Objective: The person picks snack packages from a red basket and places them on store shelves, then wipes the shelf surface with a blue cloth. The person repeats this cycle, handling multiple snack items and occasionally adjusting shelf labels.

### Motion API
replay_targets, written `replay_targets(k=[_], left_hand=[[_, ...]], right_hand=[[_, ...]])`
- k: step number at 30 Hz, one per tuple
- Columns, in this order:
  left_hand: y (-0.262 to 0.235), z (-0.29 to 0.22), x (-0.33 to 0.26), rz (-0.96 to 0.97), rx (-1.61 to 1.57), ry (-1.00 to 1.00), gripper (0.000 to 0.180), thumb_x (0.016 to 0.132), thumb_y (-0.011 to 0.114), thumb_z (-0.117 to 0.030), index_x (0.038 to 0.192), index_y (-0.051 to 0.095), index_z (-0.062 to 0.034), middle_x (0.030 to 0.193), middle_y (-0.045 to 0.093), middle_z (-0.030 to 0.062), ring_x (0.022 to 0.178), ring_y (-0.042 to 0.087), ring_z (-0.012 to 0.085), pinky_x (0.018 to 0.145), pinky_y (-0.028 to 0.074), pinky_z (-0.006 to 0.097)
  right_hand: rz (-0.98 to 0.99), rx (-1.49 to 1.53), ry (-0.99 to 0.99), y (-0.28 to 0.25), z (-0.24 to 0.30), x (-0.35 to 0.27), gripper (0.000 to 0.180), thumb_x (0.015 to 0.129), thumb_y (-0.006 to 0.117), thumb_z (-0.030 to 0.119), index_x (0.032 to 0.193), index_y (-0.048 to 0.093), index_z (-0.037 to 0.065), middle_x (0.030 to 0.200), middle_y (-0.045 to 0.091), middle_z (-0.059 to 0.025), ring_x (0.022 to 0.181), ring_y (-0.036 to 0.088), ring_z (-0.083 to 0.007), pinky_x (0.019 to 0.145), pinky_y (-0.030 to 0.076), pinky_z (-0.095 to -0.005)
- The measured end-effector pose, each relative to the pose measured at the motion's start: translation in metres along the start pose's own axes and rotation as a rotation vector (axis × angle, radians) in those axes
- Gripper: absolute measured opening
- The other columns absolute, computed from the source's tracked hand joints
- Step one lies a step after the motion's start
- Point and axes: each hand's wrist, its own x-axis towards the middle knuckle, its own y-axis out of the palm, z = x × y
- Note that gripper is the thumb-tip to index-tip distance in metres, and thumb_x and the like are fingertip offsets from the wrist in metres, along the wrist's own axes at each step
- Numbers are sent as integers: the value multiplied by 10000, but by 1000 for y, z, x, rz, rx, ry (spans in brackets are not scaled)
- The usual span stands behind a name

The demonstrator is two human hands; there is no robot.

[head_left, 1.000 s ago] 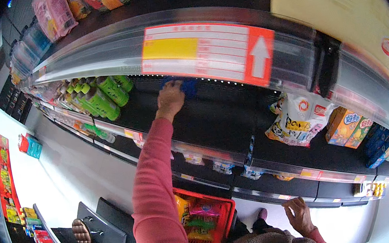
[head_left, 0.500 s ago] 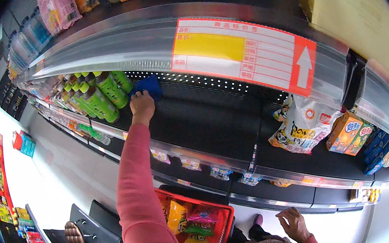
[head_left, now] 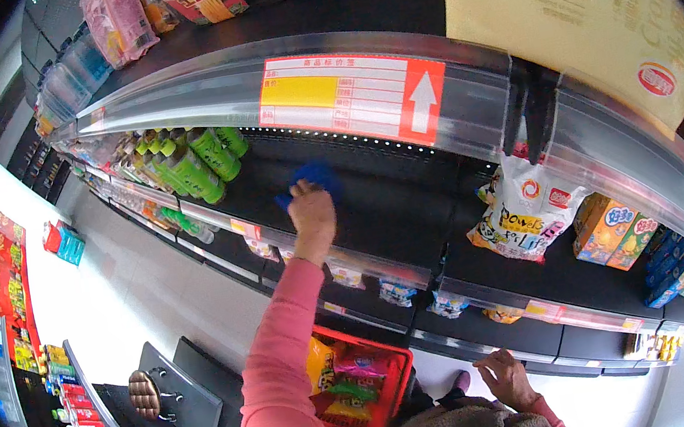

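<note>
My left hand (head_left: 313,215) reaches out over the black shelf (head_left: 375,200), its fingers closed on a blue cloth (head_left: 318,178) that looks smeared by motion. The cloth is against the shelf surface, to the right of several green bottles (head_left: 197,165) with dark caps. Low on the right, my right hand (head_left: 506,378) hangs near my body, loosely bent, and nothing shows in it. It touches no shelf.
A transparent rail with a red-and-white price label (head_left: 352,95) crosses above the shelf. To the right stand a white snack bag (head_left: 523,211) and orange boxes (head_left: 613,234). A red basket (head_left: 398,379) of colourful packets is below. A stool (head_left: 146,395) stands at lower left.
My left hand has moved to the right along the shelf with the blue cloth, away from the green bottles. The view has shifted a little. My right hand stays low.
</note>
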Motion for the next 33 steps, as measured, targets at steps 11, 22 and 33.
replay_targets(k=[11,22,33], left_hand=[[-53,-102,-21,-92,-628,255,129,937,658,-160,991,757,-96,1077,681,148,1039,674,353,781,608,463],[-122,-151,98,-616,-1333,339,219,880,692,-85,1083,706,-4,1032,701,210,1000,646,458,862,514,521],[-37,-187,66,-119,-704,382,337,814,678,15,1150,671,-14,1326,564,228,1202,581,446,905,596,471]], right_hand=[[41,-70,-69,-9,-4,-3,90,914,714,60,1003,723,52,924,706,-149,871,666,-355,756,549,-450],[-333,-112,-106,-83,22,51,125,905,693,19,1028,712,28,942,689,-137,902,649,-351,791,547,-452],[-450,-270,20,-109,-25,88,69,937,608,40,910,663,9,863,619,-145,819,596,-338,722,487,-445]])
